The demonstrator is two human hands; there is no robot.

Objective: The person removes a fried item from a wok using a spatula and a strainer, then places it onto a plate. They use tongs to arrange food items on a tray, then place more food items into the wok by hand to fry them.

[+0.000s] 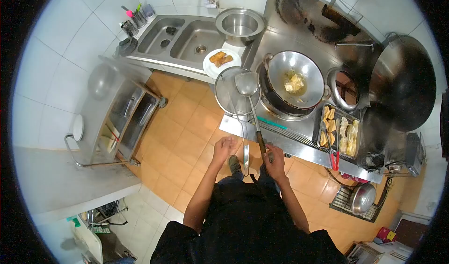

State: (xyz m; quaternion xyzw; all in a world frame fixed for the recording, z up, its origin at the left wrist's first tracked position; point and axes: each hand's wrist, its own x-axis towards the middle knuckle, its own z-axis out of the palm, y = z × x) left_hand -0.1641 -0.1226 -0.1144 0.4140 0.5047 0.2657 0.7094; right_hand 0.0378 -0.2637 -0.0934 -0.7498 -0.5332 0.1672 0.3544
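My right hand [275, 160] is closed at the dark handle of a metal ladle [246, 84], whose bowl lies over the mesh of a round strainer [228, 98]. My left hand [223, 151] is raised left of the strainer's long handle, fingers apart and slightly blurred, holding nothing. The strainer sits at the stove's left edge, its handle pointing toward me between my hands. Just right of it, a metal wok [310, 72] on the burner contains yellowish food [294, 83] in a little oil. A white plate [210, 70] beyond the strainer carries browned fried pieces [220, 58].
On the stove's right, a tray [322, 144] holds light pieces and red-handled tongs [335, 160]. A large dark wok [403, 88] leans farther right. The double sink [183, 53] and a metal pot [240, 23] are at the back. A metal cart [124, 119] stands left on the tiled floor.
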